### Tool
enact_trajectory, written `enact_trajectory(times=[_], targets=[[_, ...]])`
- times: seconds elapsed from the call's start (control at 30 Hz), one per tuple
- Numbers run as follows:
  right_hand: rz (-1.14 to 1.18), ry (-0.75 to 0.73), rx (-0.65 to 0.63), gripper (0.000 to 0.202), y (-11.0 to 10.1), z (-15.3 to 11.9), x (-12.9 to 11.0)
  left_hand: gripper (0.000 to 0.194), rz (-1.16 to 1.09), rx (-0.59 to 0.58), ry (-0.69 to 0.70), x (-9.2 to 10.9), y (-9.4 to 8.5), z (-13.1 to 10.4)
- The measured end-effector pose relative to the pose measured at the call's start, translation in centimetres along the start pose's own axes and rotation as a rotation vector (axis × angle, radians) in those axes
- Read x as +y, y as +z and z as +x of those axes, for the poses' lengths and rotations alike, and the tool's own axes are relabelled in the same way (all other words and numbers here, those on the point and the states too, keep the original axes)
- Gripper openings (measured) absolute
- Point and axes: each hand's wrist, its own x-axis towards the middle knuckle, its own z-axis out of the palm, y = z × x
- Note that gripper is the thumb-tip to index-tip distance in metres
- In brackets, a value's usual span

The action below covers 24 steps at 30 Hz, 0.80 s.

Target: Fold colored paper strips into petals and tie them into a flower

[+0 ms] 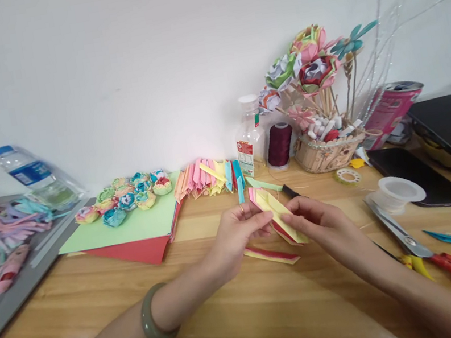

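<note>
Between my two hands is a stack of folded paper pieces [272, 204], yellow on top with pink and red edges showing. My left hand [246, 224] pinches its left side between thumb and fingers. On the right side, my right hand [314, 217] grips it the same way. Just below them a folded yellow and red paper strip [272, 255] lies on the wooden table. Behind the hands is a pale green strip [265, 183], with a dark-handled tool [292, 191] beside it, partly hidden by my right fingers.
Folded paper pieces [205, 178] stand in a row near the wall. Paper flowers [127, 200] sit on green paper [85, 238] at left. A bottle [249, 136], thread spool [280, 145] and flower basket [326, 149] stand behind. Red-handled scissors [411, 244] and a white spool [397, 190] lie right.
</note>
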Motion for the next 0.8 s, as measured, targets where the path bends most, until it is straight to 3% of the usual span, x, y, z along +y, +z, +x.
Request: enact_trajectory(times=[0.37,0.8], targets=[[0.158,0.187,-0.102,0.028,-0.94,0.04,-0.98,0.017,-0.052,-0.052,-0.025,0.22,-0.46,-0.01],[0.202,0.192,-0.078,0.025,-0.68,0.04,-0.57,0.020,-0.045,-0.087,-0.075,0.09,-0.53,0.01]])
